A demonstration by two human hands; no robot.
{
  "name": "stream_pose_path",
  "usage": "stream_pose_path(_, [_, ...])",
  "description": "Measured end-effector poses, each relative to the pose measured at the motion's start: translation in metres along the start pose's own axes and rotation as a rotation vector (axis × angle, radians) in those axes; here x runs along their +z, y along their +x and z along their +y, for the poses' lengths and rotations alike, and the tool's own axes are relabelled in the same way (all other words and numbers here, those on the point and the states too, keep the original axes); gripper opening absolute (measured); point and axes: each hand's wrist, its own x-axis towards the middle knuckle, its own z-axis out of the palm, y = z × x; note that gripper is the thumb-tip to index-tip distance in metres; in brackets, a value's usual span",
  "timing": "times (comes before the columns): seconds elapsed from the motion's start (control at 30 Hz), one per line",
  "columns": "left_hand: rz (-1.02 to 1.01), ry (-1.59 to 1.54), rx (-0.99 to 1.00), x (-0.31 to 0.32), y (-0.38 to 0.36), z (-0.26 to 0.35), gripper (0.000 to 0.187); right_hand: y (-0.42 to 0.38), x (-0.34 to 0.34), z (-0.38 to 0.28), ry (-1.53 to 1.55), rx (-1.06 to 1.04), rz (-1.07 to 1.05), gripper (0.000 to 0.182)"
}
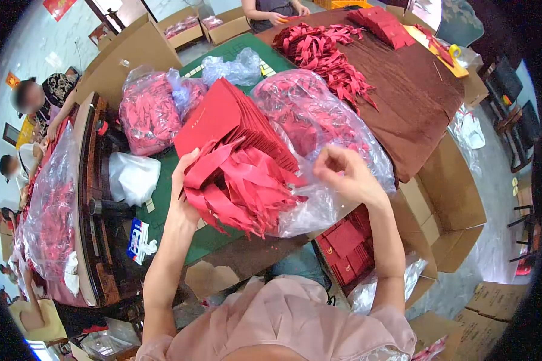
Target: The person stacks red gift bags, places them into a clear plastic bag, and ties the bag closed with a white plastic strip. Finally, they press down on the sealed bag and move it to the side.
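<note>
A thick stack of red envelopes (223,114) with loose red ribbons (241,186) hanging from its near end is at the middle of the view. My left hand (190,180) holds the stack from its left side, partly hidden by the ribbons. Just right of the stack, my right hand (346,174) has its thumb and fingertips curled together by a clear plastic bag (310,210); what they grip, if anything, is too small to tell. Behind it lies a large clear bag of red items (319,114).
More bagged red items (150,111) lie on the green table (223,51). A brown cloth (415,102) bears a ribbon pile (319,54). Open cardboard boxes (451,204) stand at the right; a box of red envelopes (346,246) is below my right hand. Other people are at the left and top.
</note>
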Motion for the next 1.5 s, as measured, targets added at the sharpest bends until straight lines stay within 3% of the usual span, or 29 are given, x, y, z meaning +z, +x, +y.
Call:
stream_pose_path(0.07, [0.026, -0.021, 0.007, 0.003, -0.002, -0.001, 0.037, 0.007, -0.003, -0.004, -0.009, 0.088, 0.076, 0.01])
stream_pose_path(0.23, [-0.005, -0.05, 0.015, 0.012, -0.005, 0.002, 0.037, 0.046, -0.004, 0.036, -0.111, -0.017, 0.222, 0.01])
stream_pose_path(0.3, [0.091, -0.178, -0.131, 0.027, -0.016, 0.007, 0.037, 0.057, -0.005, 0.05, -0.165, 0.007, 0.255, 0.008])
stream_pose_path(0.37, [0.098, -0.168, -0.121, 0.02, -0.013, 0.004, 0.037, 0.064, -0.005, 0.054, -0.243, -0.047, 0.318, 0.009])
stream_pose_path(0.43, [0.102, -0.158, -0.109, 0.019, -0.011, 0.004, 0.037, 0.068, -0.01, 0.047, -0.165, 0.02, 0.228, 0.013])
stream_pose_path(0.5, [0.128, -0.157, -0.112, 0.019, -0.012, 0.005, 0.036, 0.073, -0.009, 0.037, 0.238, -0.166, 0.052, 0.031])
stream_pose_path(0.53, [0.128, -0.156, -0.11, 0.017, -0.011, 0.005, 0.036, 0.081, -0.015, 0.038, 0.363, -0.144, -0.127, 0.042])
stream_pose_path(0.63, [0.136, -0.172, -0.091, 0.023, -0.015, 0.005, 0.036, 0.097, -0.018, 0.036, 0.442, -0.209, -0.304, 0.039])
stream_pose_path(0.67, [0.135, -0.171, -0.088, 0.018, -0.012, 0.004, 0.036, 0.097, -0.015, 0.025, 0.318, -0.121, -0.265, 0.035])
stream_pose_path(0.73, [0.056, -0.003, 0.061, 0.011, -0.006, 0.001, 0.036, 0.11, -0.007, 0.031, 0.284, -0.145, -0.381, 0.032])
stream_pose_path(0.9, [0.089, -0.157, -0.132, 0.013, -0.008, 0.002, 0.039, 0.129, -0.002, 0.037, 0.283, -0.142, -0.359, 0.009])
stream_pose_path(1.07, [0.023, -0.074, -0.067, 0.007, -0.007, 0.004, 0.039, 0.155, 0.007, 0.052, 0.306, -0.185, -0.305, 0.01])
stream_pose_path(1.27, [-0.004, -0.077, -0.089, 0.009, -0.007, 0.004, 0.04, 0.184, 0.023, 0.06, 0.114, -0.253, -0.19, 0.01])
stream_pose_path(1.4, [0.038, -0.063, -0.048, 0.011, -0.009, 0.002, 0.04, 0.176, 0.023, 0.065, 0.007, -0.168, -0.169, 0.014])
stream_pose_path(1.5, [0.035, -0.068, -0.026, 0.011, -0.009, 0.003, 0.039, 0.158, 0.009, 0.052, 0.246, -0.241, -0.186, 0.028])
